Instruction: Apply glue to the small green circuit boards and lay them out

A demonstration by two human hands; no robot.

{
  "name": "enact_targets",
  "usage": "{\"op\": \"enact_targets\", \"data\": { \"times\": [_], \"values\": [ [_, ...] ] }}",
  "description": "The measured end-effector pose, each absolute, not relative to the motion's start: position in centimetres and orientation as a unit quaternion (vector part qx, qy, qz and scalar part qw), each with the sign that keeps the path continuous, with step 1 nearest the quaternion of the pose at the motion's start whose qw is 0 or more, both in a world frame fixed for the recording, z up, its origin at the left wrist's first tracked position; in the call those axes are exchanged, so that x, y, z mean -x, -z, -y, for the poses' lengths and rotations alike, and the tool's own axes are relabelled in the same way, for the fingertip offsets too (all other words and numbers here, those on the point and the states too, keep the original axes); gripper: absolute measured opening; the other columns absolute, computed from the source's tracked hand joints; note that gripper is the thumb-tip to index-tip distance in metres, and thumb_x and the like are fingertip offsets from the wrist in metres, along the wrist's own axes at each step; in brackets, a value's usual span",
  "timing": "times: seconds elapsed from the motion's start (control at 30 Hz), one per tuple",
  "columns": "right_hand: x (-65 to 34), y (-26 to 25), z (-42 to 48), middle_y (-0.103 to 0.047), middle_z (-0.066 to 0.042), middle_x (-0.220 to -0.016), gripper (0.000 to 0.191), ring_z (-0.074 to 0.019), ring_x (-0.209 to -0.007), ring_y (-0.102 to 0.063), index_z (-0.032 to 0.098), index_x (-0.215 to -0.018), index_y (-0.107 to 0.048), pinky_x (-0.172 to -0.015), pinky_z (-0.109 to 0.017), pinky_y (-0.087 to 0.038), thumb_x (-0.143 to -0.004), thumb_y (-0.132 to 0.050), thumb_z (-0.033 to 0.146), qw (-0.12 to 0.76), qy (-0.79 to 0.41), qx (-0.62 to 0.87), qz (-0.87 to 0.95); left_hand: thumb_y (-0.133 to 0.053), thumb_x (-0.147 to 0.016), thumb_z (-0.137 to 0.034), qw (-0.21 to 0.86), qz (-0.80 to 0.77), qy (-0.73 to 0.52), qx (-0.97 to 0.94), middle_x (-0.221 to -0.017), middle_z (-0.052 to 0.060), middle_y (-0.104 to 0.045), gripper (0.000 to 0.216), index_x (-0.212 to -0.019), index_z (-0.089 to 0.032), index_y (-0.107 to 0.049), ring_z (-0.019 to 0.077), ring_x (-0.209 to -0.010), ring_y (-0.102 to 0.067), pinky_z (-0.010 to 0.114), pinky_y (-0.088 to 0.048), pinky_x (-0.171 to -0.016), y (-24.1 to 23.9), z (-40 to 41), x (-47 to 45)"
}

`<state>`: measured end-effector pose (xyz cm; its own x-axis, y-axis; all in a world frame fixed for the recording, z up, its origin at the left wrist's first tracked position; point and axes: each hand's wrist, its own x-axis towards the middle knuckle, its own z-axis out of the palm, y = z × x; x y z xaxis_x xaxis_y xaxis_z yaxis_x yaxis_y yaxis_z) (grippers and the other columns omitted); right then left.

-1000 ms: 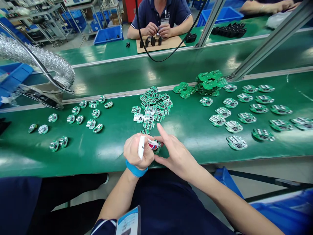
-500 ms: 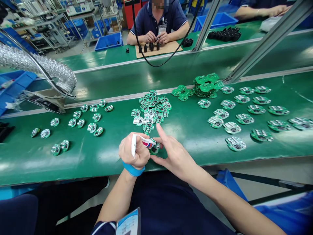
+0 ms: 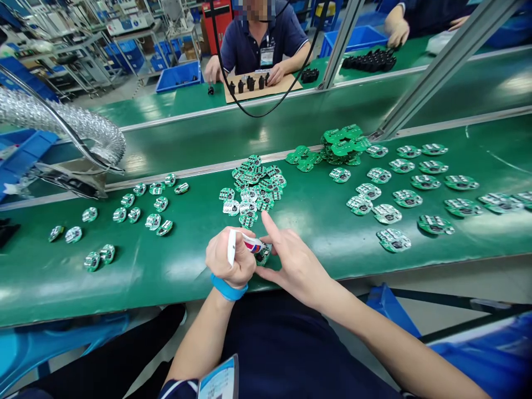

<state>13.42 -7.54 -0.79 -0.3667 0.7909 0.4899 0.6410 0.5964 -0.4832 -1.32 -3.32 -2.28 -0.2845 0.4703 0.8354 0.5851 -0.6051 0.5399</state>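
My left hand (image 3: 230, 257), with a blue band at the wrist, is closed around a white squeeze tube (image 3: 251, 244) with red and blue print. The tube's tip points down at a small round green circuit board (image 3: 262, 255) on the bench. My right hand (image 3: 293, 260) holds that board by its edge between thumb and fingers; the left hand and tube partly cover it. Just beyond my hands lies a heap of similar circuit boards (image 3: 257, 183). Single boards (image 3: 153, 222) are spread to the left, and more boards (image 3: 386, 213) lie at the right.
A stack of green panels (image 3: 343, 145) stands by the bench's back rail. A silver duct (image 3: 83, 119) hangs at the left. Across the green bench (image 3: 187, 288), a co-worker (image 3: 261, 50) handles black parts on cardboard (image 3: 286, 84). A black cable (image 3: 266, 114) loops overhead.
The view has shifted slightly. My hands keep their hold on tube and board, the tube's tip staying over the board. Opposite, the co-worker's hands have moved apart, one reaching for a black part.
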Motion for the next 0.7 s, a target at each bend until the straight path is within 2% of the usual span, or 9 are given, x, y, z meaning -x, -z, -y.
{"op": "enact_targets", "data": {
  "times": [0.23, 0.37, 0.7],
  "values": [
    [-13.45, 0.7, 7.68, -0.073, -0.009, -0.103, 0.114, -0.0266, -0.08, -0.063, 0.02, -0.17, 0.012, -0.079, -0.044, -0.057, -0.095, -0.073, 0.018, 0.36, -0.107, 0.437, 0.817, -0.057, -0.104, -0.045, 0.068, 0.406, 0.664, 0.625, -0.063, 0.002, -0.067, 0.037, -0.079, -0.019, -0.061, 0.0134, -0.053, -0.064, 0.027, -0.05, -0.058, 3.18, 3.05, 1.79],
    [-13.49, 0.74, 7.69, -0.073, -0.009, -0.103, 0.115, -0.0275, -0.082, -0.062, 0.021, -0.17, 0.012, -0.08, -0.045, -0.057, -0.094, -0.075, 0.019, 0.366, -0.116, 0.437, 0.813, -0.059, -0.104, -0.041, 0.099, 0.387, 0.658, 0.638, -0.064, 0.002, -0.069, 0.031, -0.083, -0.019, -0.061, 0.0141, -0.054, -0.065, 0.027, -0.051, -0.058, 3.26, 3.13, 1.99],
    [-13.8, 0.51, 7.88, -0.071, -0.009, -0.104, 0.119, -0.0282, -0.086, -0.063, 0.023, -0.17, 0.014, -0.079, -0.045, -0.059, -0.092, -0.076, 0.016, 0.363, -0.124, 0.442, 0.811, -0.057, -0.104, -0.038, 0.078, 0.38, 0.645, 0.659, -0.064, 0.003, -0.069, 0.029, -0.082, -0.019, -0.061, 0.015, -0.056, -0.065, 0.029, -0.053, -0.061, 3.09, 2.97, 1.75]
  ]
}}
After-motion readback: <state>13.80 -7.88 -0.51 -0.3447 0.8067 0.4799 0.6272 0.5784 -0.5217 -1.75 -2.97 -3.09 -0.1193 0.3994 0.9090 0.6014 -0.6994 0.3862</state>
